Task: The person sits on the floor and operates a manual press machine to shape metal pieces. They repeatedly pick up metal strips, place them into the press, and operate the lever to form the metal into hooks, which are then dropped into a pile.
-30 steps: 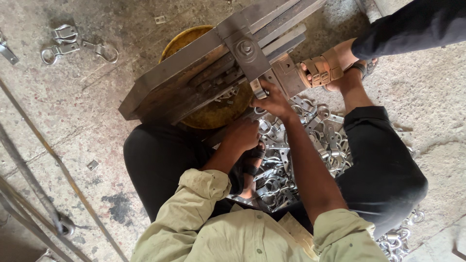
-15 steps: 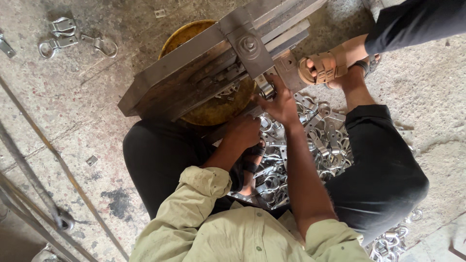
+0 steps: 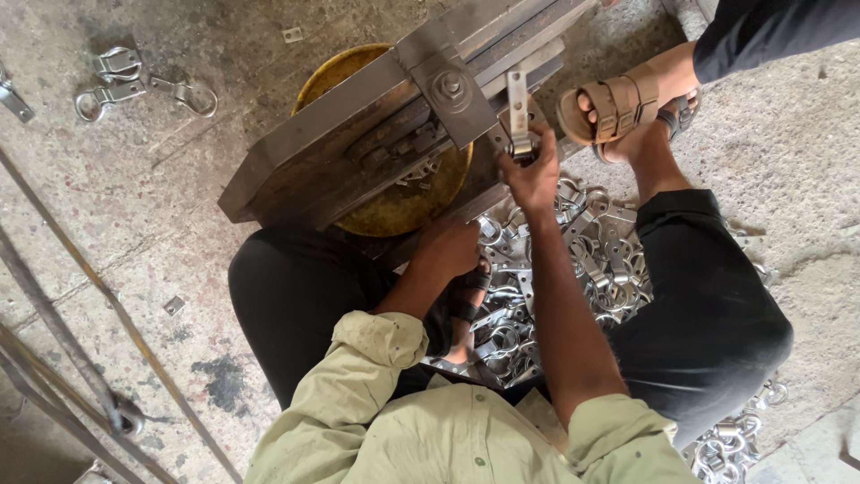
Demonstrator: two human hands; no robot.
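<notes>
Concrete floor (image 3: 134, 233), grey, stained and cracked. Directly on it: a heap of shiny metal clasps (image 3: 573, 278), three loose clasps (image 3: 134, 81) at upper left, a yellow basin (image 3: 394, 202) under a steel press (image 3: 385, 125), thin rods (image 3: 72, 350) at left.

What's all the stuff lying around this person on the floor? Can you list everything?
metal press tool: one, grey-brown, on the floor ahead of the knees
bowl: one, yellow, under the press tool
metal strip: one, silver, upright at the press
pile of clips: many, silver, between the legs
loose clips: a few, silver, floor at upper left
rods: several, dark, floor at left
sandal: one, tan, on a foot at upper right
left hand: by the pile's edge
right hand: holding the strip
</notes>
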